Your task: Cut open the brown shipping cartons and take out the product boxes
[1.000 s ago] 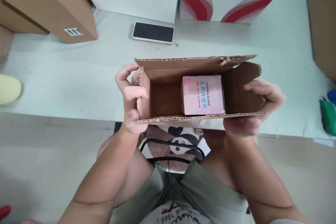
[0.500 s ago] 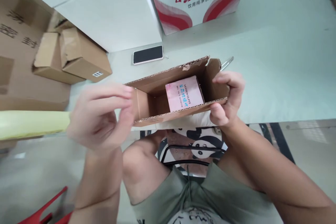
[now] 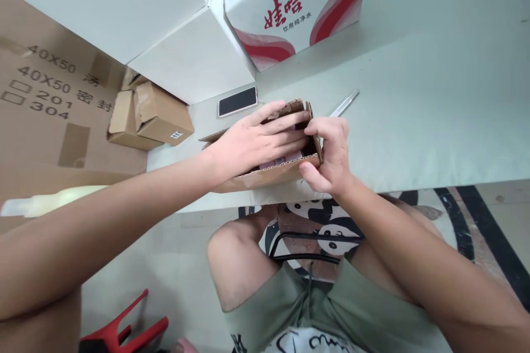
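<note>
An open-topped cardboard box [image 3: 265, 176] lies on the table's near edge. My left hand [image 3: 259, 143] stretches across its opening, fingers extended and slightly spread, the tips reaching inside toward the right end. A pink printed small box [image 3: 281, 160] is inside, mostly covered by that hand; whether the fingers touch it I cannot tell. My right hand [image 3: 333, 151] grips the right end of the cardboard box, fingers over the end wall and thumb at the front corner. Just behind the right hand lies a slim silvery tool [image 3: 345, 103], partly hidden.
Behind the box lies a phone [image 3: 238, 101]. White cartons [image 3: 190, 60] and a red-and-white carton [image 3: 298, 16] stand at the back. Small brown boxes [image 3: 161, 116] and a large brown carton [image 3: 53, 116] are left. A red object [image 3: 132, 325] is at lower left.
My left hand has moved from the box's left end across its opening and into it, now covering much of the pink box. The right hand still holds the right end. The view has shifted.
</note>
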Demonstrator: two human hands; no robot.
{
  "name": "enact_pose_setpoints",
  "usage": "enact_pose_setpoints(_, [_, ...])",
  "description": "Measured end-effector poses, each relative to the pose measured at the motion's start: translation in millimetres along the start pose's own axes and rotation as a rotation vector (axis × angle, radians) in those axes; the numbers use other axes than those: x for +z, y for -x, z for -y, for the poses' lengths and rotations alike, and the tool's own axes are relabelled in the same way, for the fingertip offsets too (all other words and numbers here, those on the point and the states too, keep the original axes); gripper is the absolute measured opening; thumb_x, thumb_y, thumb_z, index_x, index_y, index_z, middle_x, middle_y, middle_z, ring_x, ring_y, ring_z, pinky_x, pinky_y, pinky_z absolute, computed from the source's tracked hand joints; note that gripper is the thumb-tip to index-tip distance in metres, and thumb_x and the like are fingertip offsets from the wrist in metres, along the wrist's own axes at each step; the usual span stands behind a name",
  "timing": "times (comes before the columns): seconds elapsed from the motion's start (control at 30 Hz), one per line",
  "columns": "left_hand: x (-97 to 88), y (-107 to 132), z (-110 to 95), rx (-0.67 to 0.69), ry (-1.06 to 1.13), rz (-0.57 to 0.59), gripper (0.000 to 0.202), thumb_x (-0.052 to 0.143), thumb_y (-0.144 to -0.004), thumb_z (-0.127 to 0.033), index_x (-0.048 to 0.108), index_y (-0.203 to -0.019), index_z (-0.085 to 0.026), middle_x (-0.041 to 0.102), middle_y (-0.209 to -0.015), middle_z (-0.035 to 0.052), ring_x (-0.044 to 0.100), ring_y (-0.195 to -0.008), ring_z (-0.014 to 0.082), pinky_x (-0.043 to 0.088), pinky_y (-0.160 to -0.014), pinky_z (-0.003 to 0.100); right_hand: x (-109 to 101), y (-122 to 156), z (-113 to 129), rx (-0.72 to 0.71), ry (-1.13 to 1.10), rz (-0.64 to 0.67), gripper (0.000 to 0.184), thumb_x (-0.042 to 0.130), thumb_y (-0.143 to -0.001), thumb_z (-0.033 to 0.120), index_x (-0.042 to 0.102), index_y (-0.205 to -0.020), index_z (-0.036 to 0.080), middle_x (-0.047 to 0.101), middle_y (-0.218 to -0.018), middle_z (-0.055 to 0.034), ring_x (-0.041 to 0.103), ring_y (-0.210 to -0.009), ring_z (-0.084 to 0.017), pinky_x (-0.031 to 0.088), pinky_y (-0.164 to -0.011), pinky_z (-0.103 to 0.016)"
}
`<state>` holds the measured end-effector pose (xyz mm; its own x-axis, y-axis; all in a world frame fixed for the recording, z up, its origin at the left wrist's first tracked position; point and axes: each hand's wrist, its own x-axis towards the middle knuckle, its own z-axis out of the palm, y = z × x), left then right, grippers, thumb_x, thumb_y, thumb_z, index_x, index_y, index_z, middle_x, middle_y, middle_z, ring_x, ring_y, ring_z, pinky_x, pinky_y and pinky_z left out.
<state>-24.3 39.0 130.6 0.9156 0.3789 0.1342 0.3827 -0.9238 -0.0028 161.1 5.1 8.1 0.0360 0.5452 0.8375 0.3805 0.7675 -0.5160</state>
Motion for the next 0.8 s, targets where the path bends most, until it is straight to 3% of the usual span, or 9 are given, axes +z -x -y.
enact_pose_setpoints(0.13, [-22.4, -5.8, 3.9, -0.046, -0.009, 0.162, 0.025, 0.052, -0.106, -0.028, 0.066, -0.123, -0.040, 0.078, -0.130, -0.0077, 0.070, -0.134, 0.0154, 0.045, -0.132, 0.045, 1.8, 0.3, 3.1, 0.016, -0.012, -0.030, 0.042, 0.044, -0.096, 0.053, 0.048, -0.126, 0.025, 0.062, -0.109, -0.0075, 0.059, -0.101, -0.026, 0.041, -0.094, -0.045])
enact_pose_setpoints(0.23, [-47.7, 1.8, 9.1, -0.116, -0.016, 0.218, 0.023, 0.050, -0.108, -0.035, 0.068, -0.122, -0.037, 0.079, -0.126, -0.0064, 0.073, -0.128, 0.0162, 0.041, -0.134, 0.049, 1.3, -1.9, 3.7, 0.005, -0.057, -0.063, 0.038, 0.046, -0.096, 0.049, 0.050, -0.127, 0.026, 0.064, -0.110, -0.0057, 0.059, -0.101, -0.025, 0.039, -0.093, -0.044])
enact_pose_setpoints(0.3, [-62.8, 12.3, 10.2, -0.195, 0.006, 0.137, 0.022, 0.053, -0.107, -0.040, 0.069, -0.120, -0.034, 0.080, -0.123, -0.0050, 0.075, -0.123, 0.0178, 0.039, -0.134, 0.054, 0.6, -3.1, 1.9, 0.002, -0.074, -0.073, 0.039, 0.046, -0.096, 0.047, 0.050, -0.129, 0.026, 0.065, -0.111, -0.0051, 0.059, -0.101, -0.025, 0.039, -0.092, -0.043])
enact_pose_setpoints(0.43, [-86.9, 39.2, 12.5, -0.461, 0.038, -0.237, 0.034, 0.061, -0.102, -0.059, 0.072, -0.110, -0.028, 0.081, -0.113, -0.0001, 0.074, -0.121, 0.0233, 0.032, -0.133, 0.066, -1.3, -2.5, -4.6, 0.022, -0.072, -0.074, 0.043, 0.046, -0.094, 0.047, 0.050, -0.131, 0.027, 0.065, -0.114, -0.0057, 0.060, -0.104, -0.026, 0.041, -0.092, -0.044])
enact_pose_setpoints(0.47, [-92.8, 45.9, 15.0, -0.476, 0.021, -0.254, 0.038, 0.065, -0.098, -0.063, 0.073, -0.109, -0.027, 0.081, -0.113, 0.0003, 0.073, -0.122, 0.0245, 0.031, -0.133, 0.067, -1.8, -1.7, -6.0, 0.026, -0.064, -0.074, 0.044, 0.046, -0.094, 0.047, 0.051, -0.132, 0.027, 0.066, -0.114, -0.0061, 0.060, -0.104, -0.026, 0.042, -0.093, -0.044])
enact_pose_setpoints(0.57, [-110.7, 64.7, 27.6, -0.421, -0.078, -0.127, 0.046, 0.085, -0.080, -0.066, 0.074, -0.105, -0.029, 0.081, -0.119, -0.0005, 0.070, -0.132, 0.0287, 0.032, -0.133, 0.065, -2.7, 1.5, -9.0, 0.032, -0.046, -0.062, 0.046, 0.048, -0.093, 0.048, 0.052, -0.134, 0.027, 0.067, -0.117, -0.0071, 0.061, -0.106, -0.028, 0.043, -0.095, -0.045])
enact_pose_setpoints(0.63, [-122.0, 76.3, 36.9, -0.409, -0.143, -0.109, 0.051, 0.094, -0.068, -0.065, 0.074, -0.099, -0.029, 0.082, -0.119, -0.0005, 0.068, -0.135, 0.0321, 0.034, -0.133, 0.065, -2.4, 3.3, -9.7, 0.038, -0.039, -0.044, 0.047, 0.050, -0.094, 0.047, 0.054, -0.137, 0.027, 0.069, -0.119, -0.0076, 0.061, -0.108, -0.028, 0.043, -0.097, -0.045])
enact_pose_setpoints(0.7, [-132.5, 86.5, 43.5, -0.401, -0.192, -0.165, 0.053, 0.095, -0.063, -0.067, 0.071, -0.091, -0.029, 0.082, -0.113, -0.0001, 0.069, -0.133, 0.0342, 0.038, -0.130, 0.067, -2.3, 3.2, -9.0, 0.036, -0.019, -0.015, 0.050, 0.053, -0.095, 0.046, 0.055, -0.141, 0.027, 0.070, -0.123, -0.0082, 0.061, -0.110, -0.029, 0.043, -0.100, -0.046])
enact_pose_setpoints(0.8, [-148.5, 96.1, 42.7, -0.379, -0.282, -0.311, 0.046, 0.089, -0.071, -0.071, 0.066, -0.084, -0.033, 0.080, -0.102, -0.0013, 0.071, -0.131, 0.0331, 0.046, -0.126, 0.065, -7.5, -3.6, -3.4, 0.011, -0.050, -0.008, 0.057, 0.057, -0.096, 0.051, 0.055, -0.149, 0.030, 0.064, -0.139, -0.0103, 0.060, -0.123, -0.031, 0.044, -0.109, -0.050])
